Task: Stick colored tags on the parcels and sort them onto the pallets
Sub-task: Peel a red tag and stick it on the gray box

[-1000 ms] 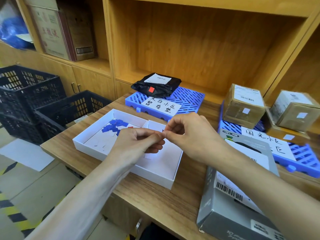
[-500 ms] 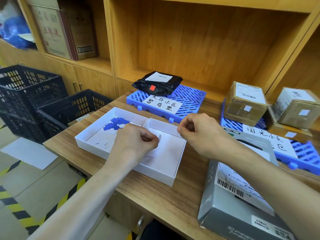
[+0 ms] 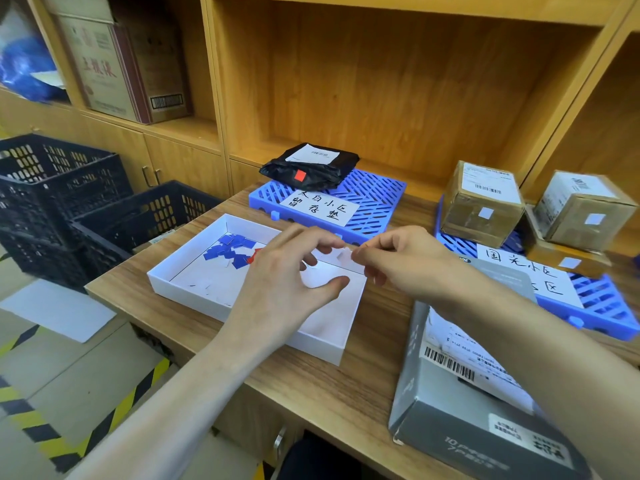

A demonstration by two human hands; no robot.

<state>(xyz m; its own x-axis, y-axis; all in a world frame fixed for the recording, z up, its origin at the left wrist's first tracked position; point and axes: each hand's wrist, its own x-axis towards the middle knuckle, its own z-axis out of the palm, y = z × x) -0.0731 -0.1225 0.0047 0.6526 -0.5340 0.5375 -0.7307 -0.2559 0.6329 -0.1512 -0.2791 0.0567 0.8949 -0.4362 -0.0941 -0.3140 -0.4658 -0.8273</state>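
Over the white two-part tray (image 3: 187,252), my right hand (image 3: 405,268) pinches a small white tag (image 3: 342,255) between thumb and forefinger. My left hand (image 3: 284,285) hovers beside it with fingers loosely curled, forefinger at the tag's edge and thumb spread apart. Blue tags (image 3: 228,247) and a red tag (image 3: 255,255) lie in the tray's left part. A grey box parcel (image 3: 467,400) lies under my right forearm. The left blue pallet (image 3: 377,195) carries a black bag parcel (image 3: 311,164) with a red tag. The right blue pallet (image 3: 606,299) bears two cardboard boxes (image 3: 481,202) (image 3: 585,209) with white tags.
Two black crates (image 3: 52,188) (image 3: 145,216) stand on the floor left of the wooden table (image 3: 311,386). Wooden shelves rise behind the pallets, with a cardboard carton (image 3: 121,64) up on the left shelf. A flat cardboard parcel (image 3: 568,259) lies under the far right box.
My hands came apart half a second ago and have met again above the tray. The white tag is now in my right fingertips, and my left thumb has spread open.
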